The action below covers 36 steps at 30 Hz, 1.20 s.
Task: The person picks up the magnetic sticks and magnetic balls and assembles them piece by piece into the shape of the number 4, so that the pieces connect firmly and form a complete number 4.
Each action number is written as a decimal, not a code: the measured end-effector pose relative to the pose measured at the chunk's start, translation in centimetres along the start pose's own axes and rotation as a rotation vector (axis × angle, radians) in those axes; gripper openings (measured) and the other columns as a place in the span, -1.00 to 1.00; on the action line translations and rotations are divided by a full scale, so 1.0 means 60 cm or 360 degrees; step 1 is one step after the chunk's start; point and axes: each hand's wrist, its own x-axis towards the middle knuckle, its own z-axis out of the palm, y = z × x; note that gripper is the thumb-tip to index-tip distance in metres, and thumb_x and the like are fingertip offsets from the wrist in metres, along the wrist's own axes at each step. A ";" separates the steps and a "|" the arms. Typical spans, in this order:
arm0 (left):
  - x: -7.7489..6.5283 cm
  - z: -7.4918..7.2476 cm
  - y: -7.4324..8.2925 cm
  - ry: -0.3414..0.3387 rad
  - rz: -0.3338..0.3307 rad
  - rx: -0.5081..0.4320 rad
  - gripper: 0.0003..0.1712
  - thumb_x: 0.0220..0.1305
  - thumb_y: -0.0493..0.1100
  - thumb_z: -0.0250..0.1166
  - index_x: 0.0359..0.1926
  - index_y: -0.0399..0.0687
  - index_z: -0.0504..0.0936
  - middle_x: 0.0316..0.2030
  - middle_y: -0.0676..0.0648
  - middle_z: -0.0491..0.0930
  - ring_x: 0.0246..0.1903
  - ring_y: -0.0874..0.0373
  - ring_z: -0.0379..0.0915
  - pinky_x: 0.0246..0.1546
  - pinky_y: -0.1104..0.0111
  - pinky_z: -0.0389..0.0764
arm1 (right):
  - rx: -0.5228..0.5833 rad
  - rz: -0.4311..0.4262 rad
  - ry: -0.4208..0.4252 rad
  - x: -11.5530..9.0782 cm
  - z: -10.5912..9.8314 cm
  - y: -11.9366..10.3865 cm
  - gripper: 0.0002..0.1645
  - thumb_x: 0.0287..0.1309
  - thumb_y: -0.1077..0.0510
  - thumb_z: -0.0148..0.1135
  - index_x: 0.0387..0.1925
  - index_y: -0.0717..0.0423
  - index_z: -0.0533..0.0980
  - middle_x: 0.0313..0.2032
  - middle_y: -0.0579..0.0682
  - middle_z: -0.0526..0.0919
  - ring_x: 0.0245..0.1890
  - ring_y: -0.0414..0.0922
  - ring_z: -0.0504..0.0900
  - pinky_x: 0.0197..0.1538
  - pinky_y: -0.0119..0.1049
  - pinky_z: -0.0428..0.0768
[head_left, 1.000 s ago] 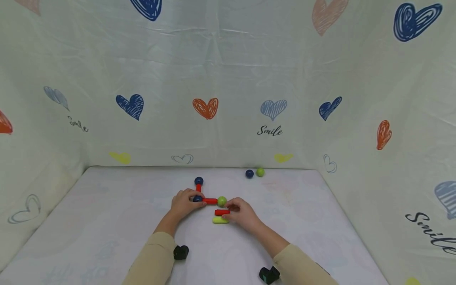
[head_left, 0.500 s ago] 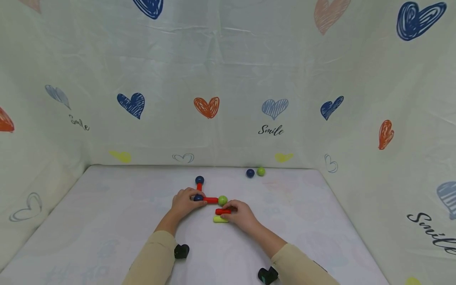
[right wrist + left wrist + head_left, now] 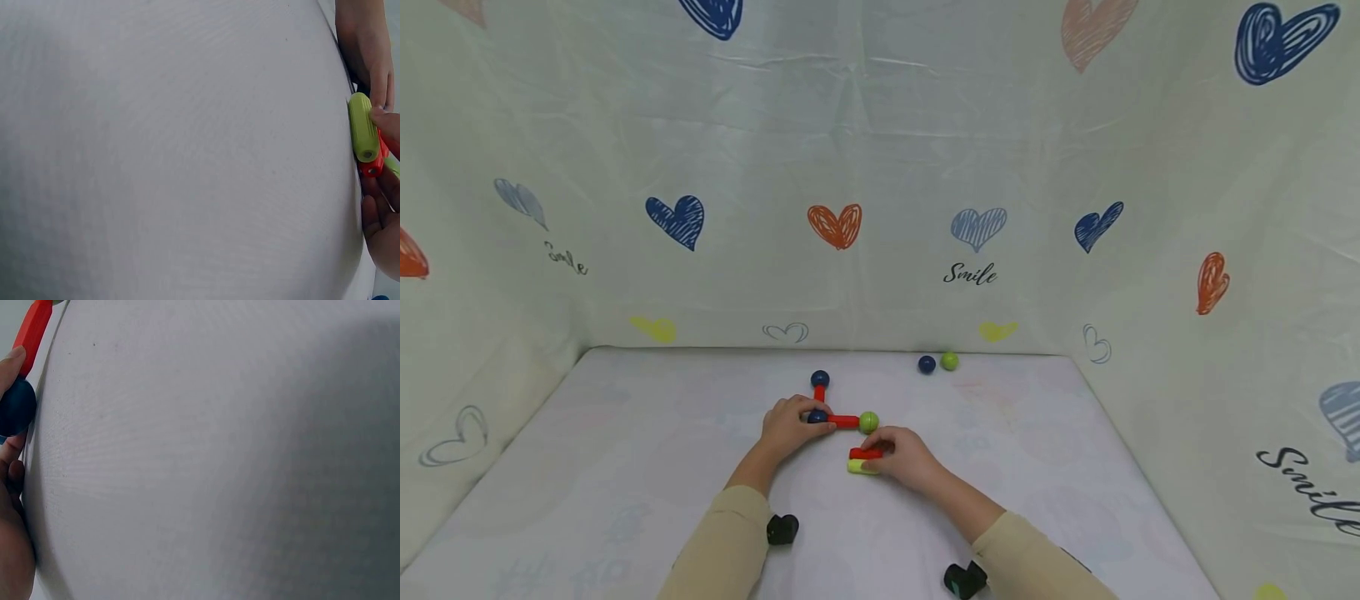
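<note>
My left hand [image 3: 784, 431] grips the corner blue ball [image 3: 817, 417] of an L-shaped toy piece lying on the white table. One red rod [image 3: 819, 394] of this piece runs back to another blue ball [image 3: 820, 379]; a second red rod [image 3: 845, 422] runs right to a green ball [image 3: 868, 422]. Just in front of that ball, my right hand [image 3: 908, 458] pinches a loose red rod [image 3: 861, 453] and a yellow-green rod [image 3: 856, 467] lying side by side. In the right wrist view, the thumb presses the ridged yellow-green rod [image 3: 362, 128], with fingers by the red one [image 3: 372, 168].
At the table's back edge sit a loose blue ball [image 3: 927, 364] and a green ball [image 3: 950, 361]. A cloth printed with hearts hangs behind the table [image 3: 625, 433]. Black heart-shaped pieces [image 3: 782, 529] show at both sleeves.
My right hand has drawn the loose red rod slightly towards me and left, up against the yellow-green rod. The left hand keeps its hold on the corner blue ball.
</note>
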 end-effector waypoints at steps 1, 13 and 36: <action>0.000 0.000 0.000 0.0003 0.0002 0.0003 -0.68 0.09 0.13 0.45 -0.15 0.16 0.71 0.00 -0.10 0.53 -0.02 -0.06 0.29 -0.02 0.02 0.37 | -0.0001 -0.0004 -0.0003 -0.001 0.000 -0.001 -0.79 0.04 0.23 0.45 -0.24 -0.04 0.66 -0.25 -0.16 0.58 -0.25 -0.12 0.48 -0.22 -0.29 0.52; 0.001 0.001 -0.003 0.0012 0.0005 0.0012 -0.69 0.09 0.14 0.44 -0.16 0.17 0.71 0.01 -0.11 0.54 -0.03 -0.07 0.30 -0.02 0.03 0.37 | -0.0017 -0.0090 -0.0067 -0.001 0.003 -0.002 -0.74 -0.01 0.26 0.49 -0.26 -0.06 0.64 -0.23 -0.19 0.56 -0.21 -0.15 0.50 -0.13 -0.30 0.54; 0.000 0.005 -0.003 0.0014 -0.0013 -0.0018 -0.70 0.09 0.12 0.45 -0.17 0.18 0.72 -0.02 -0.07 0.54 -0.01 -0.05 0.30 -0.03 0.05 0.38 | 0.0080 -0.0092 -0.0051 -0.011 -0.004 -0.015 -0.81 0.03 0.32 0.42 -0.31 0.00 0.66 -0.27 -0.14 0.57 -0.26 -0.11 0.51 -0.22 -0.33 0.57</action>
